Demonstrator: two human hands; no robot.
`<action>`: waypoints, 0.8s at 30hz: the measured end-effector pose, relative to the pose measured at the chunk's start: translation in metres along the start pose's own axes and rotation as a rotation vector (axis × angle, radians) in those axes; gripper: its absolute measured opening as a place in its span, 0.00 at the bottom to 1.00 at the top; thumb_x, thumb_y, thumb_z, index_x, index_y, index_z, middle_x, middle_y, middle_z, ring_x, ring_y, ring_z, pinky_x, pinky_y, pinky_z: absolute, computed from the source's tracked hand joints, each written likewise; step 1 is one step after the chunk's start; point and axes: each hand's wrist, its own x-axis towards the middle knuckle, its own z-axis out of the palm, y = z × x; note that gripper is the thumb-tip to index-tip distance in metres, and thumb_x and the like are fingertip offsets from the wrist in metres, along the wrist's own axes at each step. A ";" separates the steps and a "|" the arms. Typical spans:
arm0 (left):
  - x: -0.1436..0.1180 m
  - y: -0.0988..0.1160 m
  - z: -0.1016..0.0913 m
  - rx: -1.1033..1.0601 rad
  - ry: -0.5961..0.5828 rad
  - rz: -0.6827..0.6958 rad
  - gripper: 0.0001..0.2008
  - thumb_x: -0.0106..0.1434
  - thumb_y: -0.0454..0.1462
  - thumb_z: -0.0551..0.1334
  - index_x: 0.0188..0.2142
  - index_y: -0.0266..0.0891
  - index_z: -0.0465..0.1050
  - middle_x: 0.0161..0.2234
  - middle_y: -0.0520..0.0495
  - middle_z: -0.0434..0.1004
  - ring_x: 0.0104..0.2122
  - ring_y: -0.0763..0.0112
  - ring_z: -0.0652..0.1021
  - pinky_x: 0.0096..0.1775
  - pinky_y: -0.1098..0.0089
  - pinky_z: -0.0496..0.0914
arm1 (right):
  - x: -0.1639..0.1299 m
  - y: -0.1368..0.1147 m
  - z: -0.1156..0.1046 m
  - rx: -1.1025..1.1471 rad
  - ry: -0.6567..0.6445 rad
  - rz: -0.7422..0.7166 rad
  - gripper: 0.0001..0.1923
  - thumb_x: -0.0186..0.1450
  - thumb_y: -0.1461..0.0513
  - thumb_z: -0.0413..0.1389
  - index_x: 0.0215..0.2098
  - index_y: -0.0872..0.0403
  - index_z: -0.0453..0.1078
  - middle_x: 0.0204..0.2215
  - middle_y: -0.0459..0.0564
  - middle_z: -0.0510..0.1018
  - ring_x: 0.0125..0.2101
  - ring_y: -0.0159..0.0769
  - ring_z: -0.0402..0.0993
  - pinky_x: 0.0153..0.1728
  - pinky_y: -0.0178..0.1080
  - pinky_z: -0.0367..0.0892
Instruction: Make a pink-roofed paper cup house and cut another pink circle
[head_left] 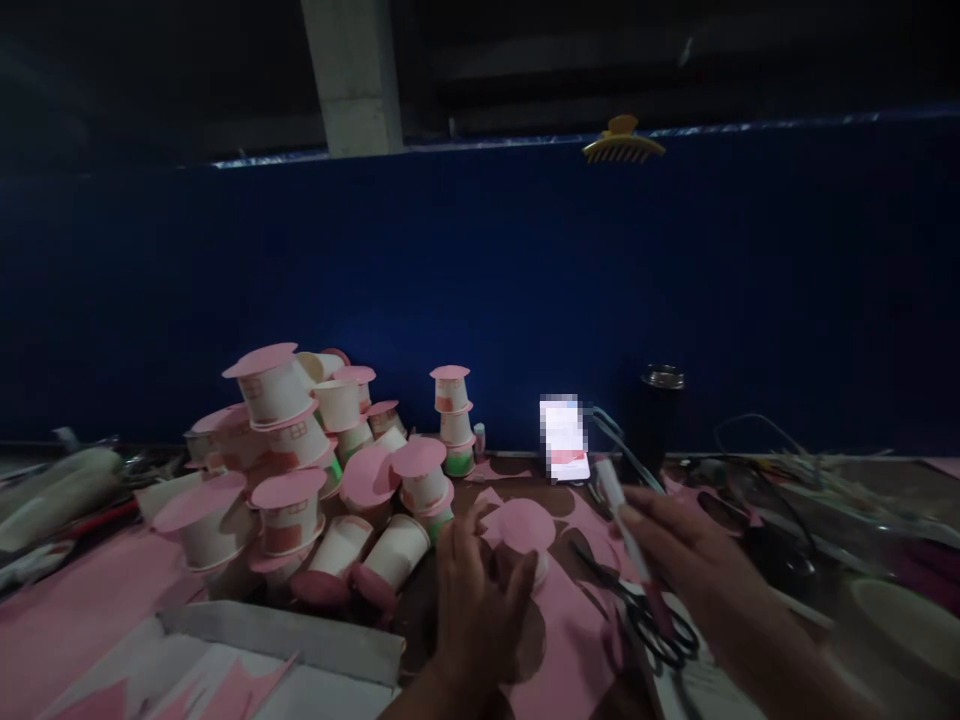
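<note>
Gripping a paper cup capped with a pink paper disc (pixel 519 524), the left hand (pixel 480 610) curls its fingers round the cup's side on the pink-paper-strewn table (pixel 82 600), while the right hand (pixel 686 560) pinches a white marker pen (pixel 621 515) between thumb and fingers just to the right of the disc. Behind stands a blue partition (pixel 480 290), then the heap of pink-capped cups (pixel 300 470) to the left, a dark tumbler (pixel 654 415), black scissors (pixel 652 615) under the right hand, and a yellow hair claw (pixel 622 143) on the partition's top.
</note>
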 end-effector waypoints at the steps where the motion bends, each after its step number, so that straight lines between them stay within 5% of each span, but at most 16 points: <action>1: -0.003 0.003 -0.002 -0.029 0.028 0.048 0.25 0.62 0.48 0.58 0.55 0.39 0.62 0.51 0.35 0.67 0.51 0.53 0.69 0.53 0.54 0.64 | -0.013 0.002 0.008 0.150 -0.014 0.071 0.20 0.59 0.47 0.57 0.43 0.50 0.75 0.23 0.45 0.78 0.27 0.38 0.75 0.26 0.36 0.68; 4: -0.013 0.013 -0.009 -0.111 -0.032 0.216 0.14 0.66 0.42 0.53 0.49 0.41 0.67 0.42 0.38 0.73 0.42 0.59 0.74 0.45 0.60 0.68 | -0.038 0.015 0.026 0.440 -0.082 0.238 0.19 0.53 0.48 0.64 0.38 0.50 0.76 0.24 0.45 0.78 0.24 0.34 0.73 0.27 0.35 0.69; 8: -0.017 0.023 -0.010 -0.064 -0.301 0.384 0.13 0.68 0.38 0.49 0.33 0.43 0.70 0.29 0.45 0.75 0.31 0.65 0.74 0.35 0.66 0.65 | -0.043 0.031 0.033 0.633 -0.088 0.287 0.17 0.53 0.51 0.66 0.36 0.51 0.74 0.27 0.45 0.78 0.24 0.31 0.71 0.25 0.32 0.67; 15: -0.026 0.018 0.009 0.136 -0.576 0.269 0.19 0.67 0.49 0.49 0.27 0.44 0.70 0.26 0.44 0.76 0.26 0.63 0.74 0.28 0.64 0.59 | -0.038 0.047 0.036 0.610 -0.035 0.227 0.16 0.56 0.51 0.65 0.34 0.52 0.71 0.25 0.42 0.74 0.23 0.29 0.68 0.24 0.31 0.65; 19: -0.030 0.009 0.017 0.157 -0.563 0.202 0.20 0.65 0.50 0.50 0.27 0.45 0.73 0.26 0.42 0.76 0.27 0.62 0.74 0.29 0.65 0.60 | -0.042 0.046 0.038 0.526 -0.082 0.234 0.19 0.55 0.48 0.63 0.36 0.52 0.72 0.25 0.42 0.74 0.23 0.31 0.69 0.24 0.32 0.65; 24: -0.025 0.015 0.016 0.218 -0.610 0.182 0.22 0.65 0.52 0.49 0.28 0.44 0.74 0.25 0.42 0.76 0.28 0.61 0.74 0.31 0.66 0.63 | -0.036 0.060 0.035 0.300 -0.164 0.298 0.22 0.58 0.43 0.58 0.27 0.54 0.70 0.17 0.40 0.67 0.17 0.28 0.63 0.18 0.31 0.58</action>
